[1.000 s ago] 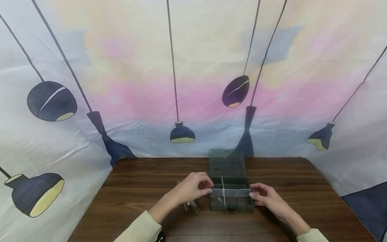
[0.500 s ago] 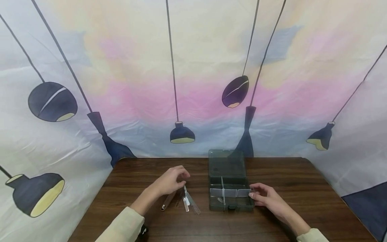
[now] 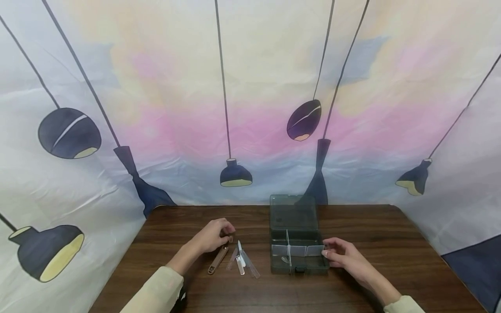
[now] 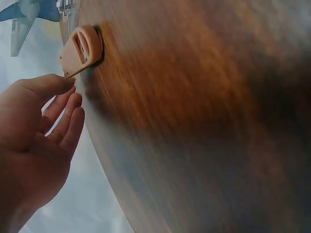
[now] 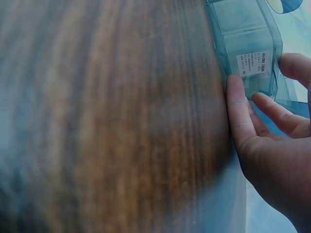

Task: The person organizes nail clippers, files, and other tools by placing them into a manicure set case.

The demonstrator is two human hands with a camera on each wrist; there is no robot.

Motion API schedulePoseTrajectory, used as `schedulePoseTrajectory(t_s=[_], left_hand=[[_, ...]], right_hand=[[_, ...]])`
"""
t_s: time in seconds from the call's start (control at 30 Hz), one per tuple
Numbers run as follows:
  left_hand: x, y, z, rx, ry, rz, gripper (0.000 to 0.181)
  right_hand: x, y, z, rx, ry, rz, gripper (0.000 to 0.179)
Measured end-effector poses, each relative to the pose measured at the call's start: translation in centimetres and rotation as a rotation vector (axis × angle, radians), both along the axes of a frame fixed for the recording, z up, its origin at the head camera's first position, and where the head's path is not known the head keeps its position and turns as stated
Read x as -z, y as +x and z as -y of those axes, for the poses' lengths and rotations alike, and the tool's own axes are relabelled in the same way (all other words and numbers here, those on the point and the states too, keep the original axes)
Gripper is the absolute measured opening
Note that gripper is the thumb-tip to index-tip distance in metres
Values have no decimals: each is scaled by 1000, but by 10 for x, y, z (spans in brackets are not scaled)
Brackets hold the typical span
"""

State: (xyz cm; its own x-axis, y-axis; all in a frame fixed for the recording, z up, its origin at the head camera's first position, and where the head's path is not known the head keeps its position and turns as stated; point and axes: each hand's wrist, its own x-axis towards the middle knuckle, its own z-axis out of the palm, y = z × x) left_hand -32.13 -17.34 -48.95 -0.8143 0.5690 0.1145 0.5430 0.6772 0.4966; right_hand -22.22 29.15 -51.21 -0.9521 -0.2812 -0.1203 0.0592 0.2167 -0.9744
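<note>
My left hand (image 3: pixel 214 234) pinches the far end of a slim brown tool (image 3: pixel 218 261) at the left of the table. In the left wrist view the tool (image 4: pixel 81 51) is peach-coloured, with a slot in its near end; its kind does not show. Further right, my right hand (image 3: pixel 339 251) holds the right side of a dark translucent compartment box (image 3: pixel 299 268), its lid (image 3: pixel 293 213) raised at the back. Seen from the right wrist, the fingers lie along the box's wall (image 5: pixel 243 41), beside a printed label (image 5: pixel 252 64). A small pale piece (image 3: pixel 285 259) lies in the front left compartment.
Between the left hand and the box lie a small nail clipper (image 3: pixel 240 264), a clear flat strip (image 3: pixel 250 265) and a pointed pale tool (image 3: pixel 240 248), close together. Pale dividers (image 3: pixel 296 250) part the box. A printed cloth (image 3: pixel 188 108) hangs behind the wooden table (image 3: pixel 352 221).
My left hand has moved left, from the box past the pale tools to the brown tool, and its fingers now meet the tool's end. The right hand stays at the box.
</note>
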Motion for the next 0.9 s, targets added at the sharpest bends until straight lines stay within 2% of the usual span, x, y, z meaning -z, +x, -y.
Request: schedulePoseTrajectory(t_s=[0.2, 0.37, 0.57, 0.77, 0.9], left_hand=[[1, -1, 2, 24, -17, 43, 20], [0, -1, 0, 48, 7, 60, 14], [3, 0, -1, 37, 31, 82, 13], [5, -1, -4, 21, 36, 41, 13], [-4, 1, -12, 32, 41, 0, 12]], right_hand=[[0, 0, 1, 0, 4, 3, 62], [0, 0, 1, 7, 0, -6, 61], [2, 0, 2, 7, -2, -10, 60], [3, -1, 1, 7, -2, -12, 60], [4, -1, 0, 7, -6, -13, 60]])
